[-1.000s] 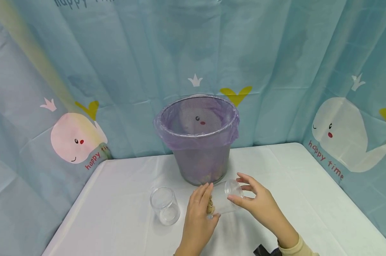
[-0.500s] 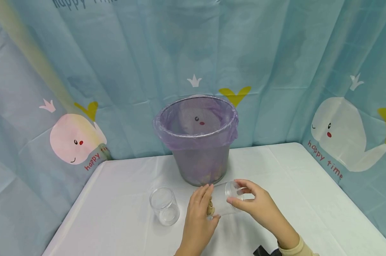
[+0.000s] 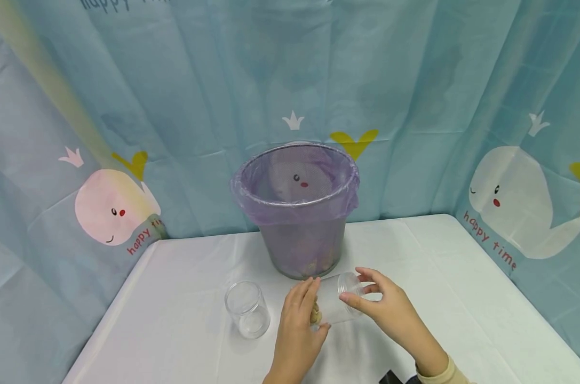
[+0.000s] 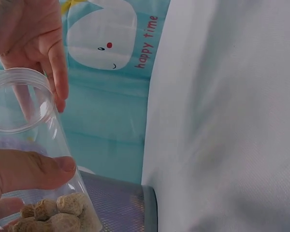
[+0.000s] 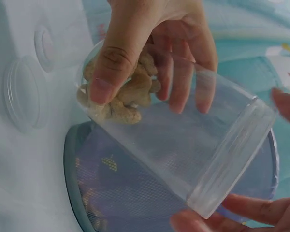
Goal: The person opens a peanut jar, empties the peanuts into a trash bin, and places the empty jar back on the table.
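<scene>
Clear jar [image 3: 332, 304] over table [image 3: 482, 298], before bin [image 3: 301, 242] | table stretches right to its edge; second container [image 3: 248, 309] near left | jar sideways, ridged end right, long axis roughly left-right | left hand [image 3: 296, 328] clamped round base, right hand [image 3: 390, 312] gripping ridged end

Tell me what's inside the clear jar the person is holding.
Inside the clear jar are what look like peanuts in their shells, bunched at the end the left grip holds. That grip covers some of them, so their full number can't be seen.
</scene>
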### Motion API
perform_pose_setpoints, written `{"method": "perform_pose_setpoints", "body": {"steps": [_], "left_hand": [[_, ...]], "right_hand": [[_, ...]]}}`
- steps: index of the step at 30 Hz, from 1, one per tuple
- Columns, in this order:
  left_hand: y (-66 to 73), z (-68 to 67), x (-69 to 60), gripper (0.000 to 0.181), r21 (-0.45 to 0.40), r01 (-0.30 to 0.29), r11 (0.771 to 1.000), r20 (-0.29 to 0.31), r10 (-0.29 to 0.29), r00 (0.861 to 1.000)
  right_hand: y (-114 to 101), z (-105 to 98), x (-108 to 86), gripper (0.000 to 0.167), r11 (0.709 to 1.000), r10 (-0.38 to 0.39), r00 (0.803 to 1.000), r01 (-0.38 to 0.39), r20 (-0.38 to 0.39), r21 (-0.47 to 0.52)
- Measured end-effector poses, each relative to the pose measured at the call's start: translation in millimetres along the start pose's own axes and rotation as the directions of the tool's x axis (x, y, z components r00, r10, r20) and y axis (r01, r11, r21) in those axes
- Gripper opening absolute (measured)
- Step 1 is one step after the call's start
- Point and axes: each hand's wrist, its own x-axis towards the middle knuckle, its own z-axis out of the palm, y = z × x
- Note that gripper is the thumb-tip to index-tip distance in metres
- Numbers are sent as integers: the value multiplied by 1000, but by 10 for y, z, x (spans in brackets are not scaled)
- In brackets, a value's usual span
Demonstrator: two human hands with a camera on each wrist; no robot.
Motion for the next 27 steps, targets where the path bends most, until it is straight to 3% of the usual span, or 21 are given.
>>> {"method": "perform_pose_setpoints", "body": {"steps": [4, 11, 16, 21, 27], "left_hand": [[-4, 4, -3, 105, 6, 1, 1000, 6, -1, 1000], [-19, 11, -19, 104, -11, 23, 1000, 31, -22, 999], [-26, 11, -15, 107, -5, 16, 1000, 17, -16, 1000], [-19, 7, -13, 108, -9, 9, 1000, -3, -9, 1000], [-6, -7, -16, 107, -10, 17, 1000, 10, -17, 1000]], "right_hand": [[-1, 12, -2, 68, 1000, 12, 1000, -12, 13, 19], [16, 13, -17, 71, 998, -46, 998, 45, 45, 38], [20, 29, -2, 77, 999, -44, 999, 43, 26, 23], [9, 48, 0, 72, 1000, -27, 1000, 27, 4, 15], [16, 42, -19, 69, 998, -54, 998, 53, 34, 47]]}}
